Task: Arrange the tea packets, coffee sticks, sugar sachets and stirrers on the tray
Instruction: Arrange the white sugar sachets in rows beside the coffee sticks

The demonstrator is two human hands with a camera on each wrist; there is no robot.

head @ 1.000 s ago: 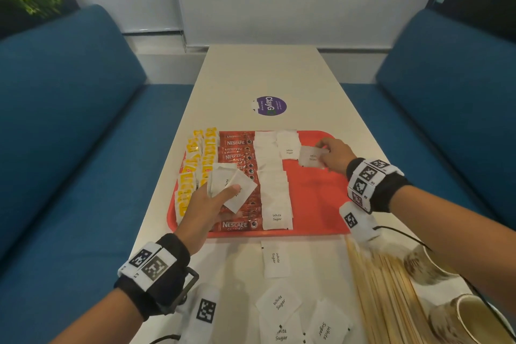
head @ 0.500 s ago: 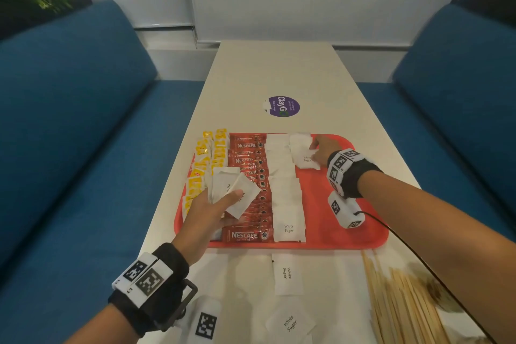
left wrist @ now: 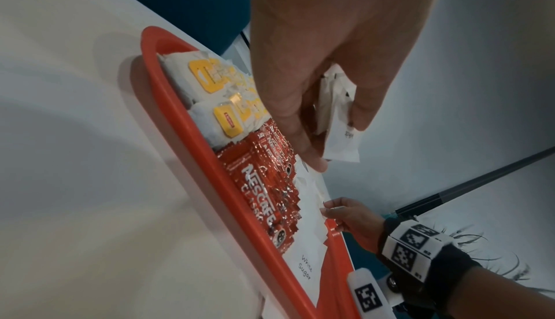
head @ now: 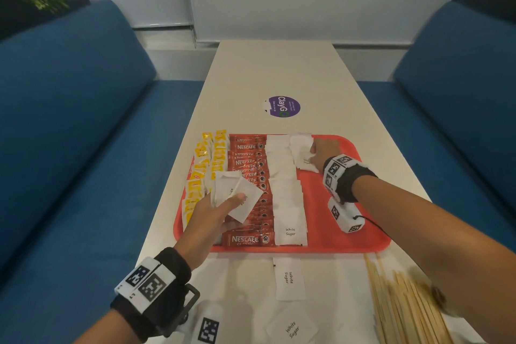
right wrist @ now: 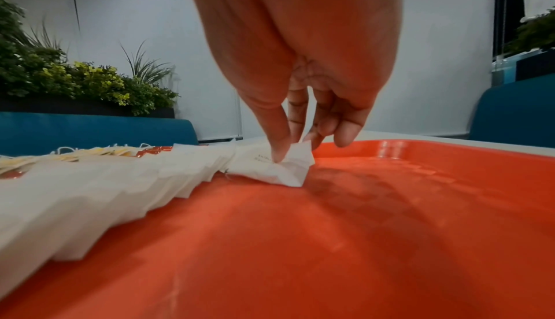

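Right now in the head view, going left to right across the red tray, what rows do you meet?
Yellow tea packets → red Nescafe coffee sticks → long row of white sugar sachets → short second sachet row → bare red plastic tray.

Tray (head: 371,243) on table (head: 279,70): tea packets (head: 206,165) leftmost, coffee sticks (head: 248,165) next, sugar sachets (head: 287,193) right of those. Stirrers (head: 402,304) on table, near-right of tray.

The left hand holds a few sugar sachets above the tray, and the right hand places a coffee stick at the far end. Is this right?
Not quite. The right hand places a white sugar sachet, not a coffee stick, as the right wrist view shows. The left hand does hold sugar sachets above the tray.
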